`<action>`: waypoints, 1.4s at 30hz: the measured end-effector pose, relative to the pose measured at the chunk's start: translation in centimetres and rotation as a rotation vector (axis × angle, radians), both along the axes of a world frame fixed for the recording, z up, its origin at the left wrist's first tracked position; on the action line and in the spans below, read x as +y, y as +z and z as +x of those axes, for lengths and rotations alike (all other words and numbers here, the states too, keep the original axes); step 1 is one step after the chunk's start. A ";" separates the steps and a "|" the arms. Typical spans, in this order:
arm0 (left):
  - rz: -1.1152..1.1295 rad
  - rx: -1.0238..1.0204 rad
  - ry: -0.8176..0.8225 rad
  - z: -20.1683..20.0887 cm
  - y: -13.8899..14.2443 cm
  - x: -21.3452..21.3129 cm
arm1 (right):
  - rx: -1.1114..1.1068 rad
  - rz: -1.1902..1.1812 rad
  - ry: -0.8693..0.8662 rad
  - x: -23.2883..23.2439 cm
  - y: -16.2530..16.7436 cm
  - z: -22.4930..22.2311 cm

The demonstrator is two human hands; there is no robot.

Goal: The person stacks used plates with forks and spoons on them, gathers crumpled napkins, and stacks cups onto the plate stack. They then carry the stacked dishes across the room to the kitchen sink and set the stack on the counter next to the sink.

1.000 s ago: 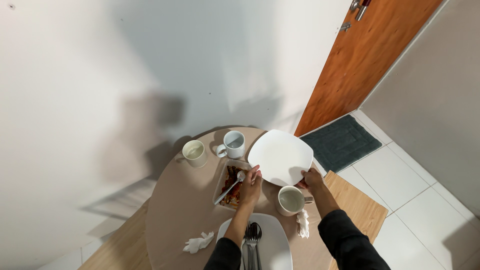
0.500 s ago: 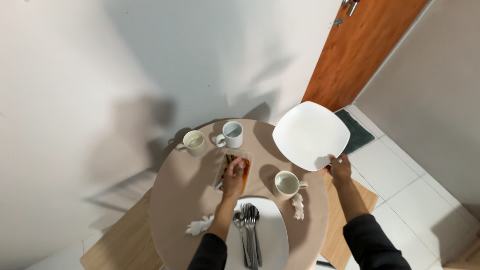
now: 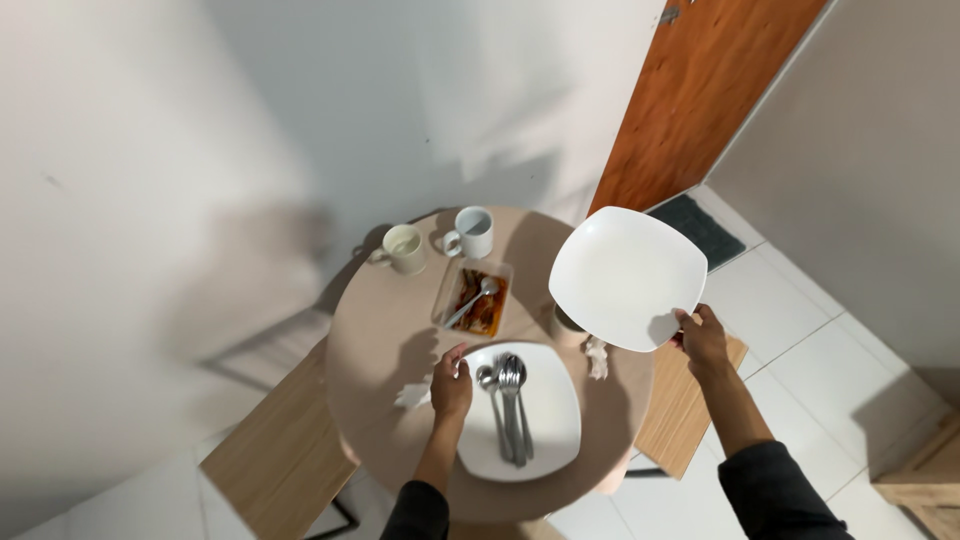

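Since before, my left hand [image 3: 451, 380] is sliding back to the square white plate with cutlery [image 3: 556, 428], fingers curled, touching its 9 o'clock rim. My right hand [image 3: 703, 337] is pinching the raised square white ceramic plate [image 3: 627, 276] at 3 o'clock; that corner-only grip is risking a slip onto the round beige table [image 3: 375, 330].

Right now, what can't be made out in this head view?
- Cup: mostly hidden behind the raised white plate in the right hand.
- Tray contents: too small to identify.
- Left hand: fingers curl at the lower plate rim; grip unclear.
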State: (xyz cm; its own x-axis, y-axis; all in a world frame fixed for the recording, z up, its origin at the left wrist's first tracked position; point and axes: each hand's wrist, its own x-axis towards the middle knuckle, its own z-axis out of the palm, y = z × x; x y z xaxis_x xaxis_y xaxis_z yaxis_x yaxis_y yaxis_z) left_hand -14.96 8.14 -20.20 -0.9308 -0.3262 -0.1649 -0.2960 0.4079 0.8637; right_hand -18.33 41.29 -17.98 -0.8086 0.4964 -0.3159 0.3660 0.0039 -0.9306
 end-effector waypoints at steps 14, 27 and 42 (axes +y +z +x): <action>-0.037 -0.484 -0.045 7.8 -3.7 -0.8 | -0.184 -0.013 0.179 -0.6 -2.8 9.2; 0.515 -0.516 0.043 8.8 -4.6 -0.9 | -0.347 -0.044 0.311 2.1 -6.8 15.4; 0.626 -0.399 0.108 9.2 -4.7 -1.2 | -0.495 -0.148 0.215 5.2 -7.9 20.7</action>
